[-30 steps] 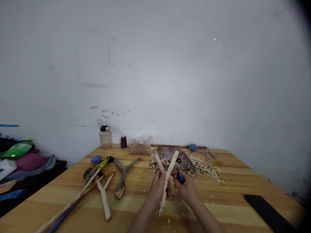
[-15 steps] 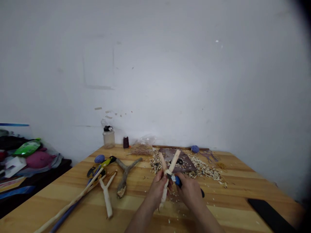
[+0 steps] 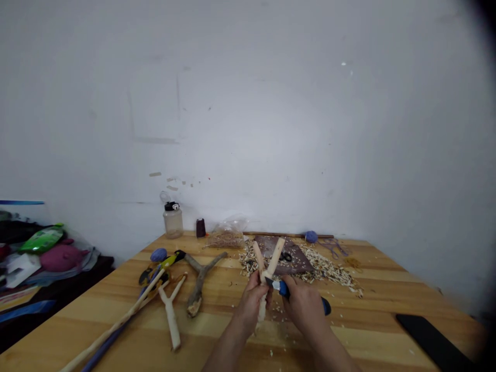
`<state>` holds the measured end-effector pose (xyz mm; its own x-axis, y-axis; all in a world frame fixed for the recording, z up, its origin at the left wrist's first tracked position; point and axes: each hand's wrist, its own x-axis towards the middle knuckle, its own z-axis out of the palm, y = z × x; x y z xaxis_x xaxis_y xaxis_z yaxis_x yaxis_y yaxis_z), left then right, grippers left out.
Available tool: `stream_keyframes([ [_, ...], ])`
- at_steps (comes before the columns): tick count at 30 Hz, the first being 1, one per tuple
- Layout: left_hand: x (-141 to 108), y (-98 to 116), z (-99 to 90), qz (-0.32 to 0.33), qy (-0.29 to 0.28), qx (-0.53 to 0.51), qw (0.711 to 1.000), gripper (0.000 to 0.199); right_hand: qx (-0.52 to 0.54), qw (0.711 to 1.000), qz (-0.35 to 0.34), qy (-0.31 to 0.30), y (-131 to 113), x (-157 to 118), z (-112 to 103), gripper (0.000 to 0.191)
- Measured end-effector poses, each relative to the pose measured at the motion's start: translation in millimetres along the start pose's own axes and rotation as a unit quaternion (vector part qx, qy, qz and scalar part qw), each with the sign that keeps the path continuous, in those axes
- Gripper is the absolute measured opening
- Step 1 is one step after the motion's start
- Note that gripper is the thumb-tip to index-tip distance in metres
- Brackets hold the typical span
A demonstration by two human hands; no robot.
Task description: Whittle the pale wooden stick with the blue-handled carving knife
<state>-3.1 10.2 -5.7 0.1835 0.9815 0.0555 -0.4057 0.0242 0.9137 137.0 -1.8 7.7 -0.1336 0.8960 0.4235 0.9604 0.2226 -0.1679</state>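
Left hand (image 3: 251, 300) grips a peeled forked stick (image 3: 266, 273) just below its prongs (image 3: 276, 255); right hand (image 3: 305, 304) clasps a blue-handled knife (image 3: 284, 288).

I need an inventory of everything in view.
Forked sticks: two, pale, held; table left
Knife: one, blue, held
Barked branch: one, grey, left
Long stick: one, pale, left
Yarn balls: two, purple, left, back
Strands: some, purple, back
Bottle: one, clear, back left
Spool: one, dark, beside bottle
Bag: one, clear, back
Rod: one, brown, back
Sheet: one, brown, central
Looped item: one, black, on sheet
Shavings: uncountable, pale, around sheet
Slab: one, black, right
Unclear item: one, yellow, left
Side pile: several, mixed, far left
Table: one, brown, below
Wall: one, white, behind
Left hand: one, on stick
Right hand: one, on knife
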Motion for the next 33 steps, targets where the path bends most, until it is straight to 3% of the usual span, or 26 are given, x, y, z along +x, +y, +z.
stream_keyframes([
  [13, -1, 0, 3.5, 0.070, 0.009, 0.054, 0.996, 0.061, -0.036, 0.999, -0.017, 0.033, 2, -1, 6, 0.017],
  [23, 2, -7, 1.5, 0.058, 0.038, 0.099, 0.993, 0.049, -0.048, 0.999, -0.009, 0.014, 0, 0, 4, 0.019],
  [33, 3, -13, 4.5, 0.036, 0.034, 0.112, 0.992, 0.042, -0.072, 0.997, 0.009, -0.017, -2, 1, 1, 0.025],
])
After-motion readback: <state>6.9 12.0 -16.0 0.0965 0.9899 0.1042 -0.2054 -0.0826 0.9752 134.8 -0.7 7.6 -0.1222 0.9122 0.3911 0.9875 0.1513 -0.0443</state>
